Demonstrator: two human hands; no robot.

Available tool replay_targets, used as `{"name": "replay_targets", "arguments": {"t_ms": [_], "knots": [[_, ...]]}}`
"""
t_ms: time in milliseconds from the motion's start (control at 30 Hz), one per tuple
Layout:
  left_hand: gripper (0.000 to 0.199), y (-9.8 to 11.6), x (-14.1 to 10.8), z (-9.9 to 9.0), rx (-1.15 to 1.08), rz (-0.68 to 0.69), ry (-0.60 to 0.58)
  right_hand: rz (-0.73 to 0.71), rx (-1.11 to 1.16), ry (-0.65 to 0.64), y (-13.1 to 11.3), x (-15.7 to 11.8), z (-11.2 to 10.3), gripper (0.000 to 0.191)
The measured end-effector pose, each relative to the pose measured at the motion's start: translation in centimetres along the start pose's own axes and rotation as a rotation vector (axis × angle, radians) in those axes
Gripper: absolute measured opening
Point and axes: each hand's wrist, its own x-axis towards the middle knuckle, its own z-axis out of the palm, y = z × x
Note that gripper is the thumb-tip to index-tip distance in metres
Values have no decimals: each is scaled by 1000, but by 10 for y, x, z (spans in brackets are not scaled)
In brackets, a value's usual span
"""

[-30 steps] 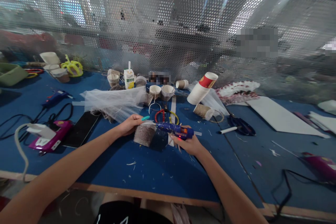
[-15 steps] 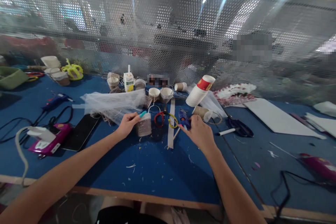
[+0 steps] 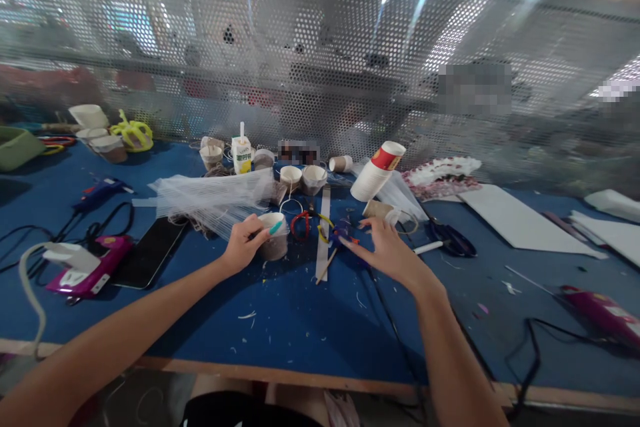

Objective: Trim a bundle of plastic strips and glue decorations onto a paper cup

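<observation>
My left hand (image 3: 246, 245) grips the rim of a wrapped paper cup (image 3: 274, 247), thumb on the near side, the cup upright at the middle of the blue table. My right hand (image 3: 387, 250) is open, fingers spread, just right of a blue glue gun (image 3: 343, 230) lying on the table. A pale strip (image 3: 324, 240) lies between the cup and the glue gun, with a thin stick (image 3: 326, 267) beside it. Red-handled pliers (image 3: 301, 225) rest right of the cup. Behind stand two more wrapped cups (image 3: 291, 177).
White mesh (image 3: 215, 195) and a phone (image 3: 151, 250) lie left. A stack of paper cups (image 3: 373, 180) leans behind my right hand. Dark scissors (image 3: 455, 240) and a white board (image 3: 525, 223) lie right. A perforated metal screen (image 3: 320, 60) rises behind.
The glue gun has come down onto the table and my right hand has let go of it, its fingers now spread. The cup in my left hand has tilted upright, showing its opening.
</observation>
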Motion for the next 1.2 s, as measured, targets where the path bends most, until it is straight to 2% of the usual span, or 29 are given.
{"name": "replay_targets", "arguments": {"t_ms": [100,167,300,433,767,933,1200], "knots": [[44,2,0,1,-2,-30,41,-33,-11,222,-27,-5,1,42],[44,5,-1,2,-5,-55,70,-116,45,216,-52,-10,9,49],[42,9,-5,5,11,-86,100,-247,129,135,-98,-18,36,50],[39,7,-10,6,54,-91,89,-282,60,98,-122,-16,58,48],[37,8,-13,7,44,-76,63,-349,-47,185,-125,-6,74,38],[37,9,-12,6,38,-90,79,-341,-84,231,-123,-3,77,42],[35,5,-11,6,45,-33,89,-384,-160,437,-118,0,87,42]]}}
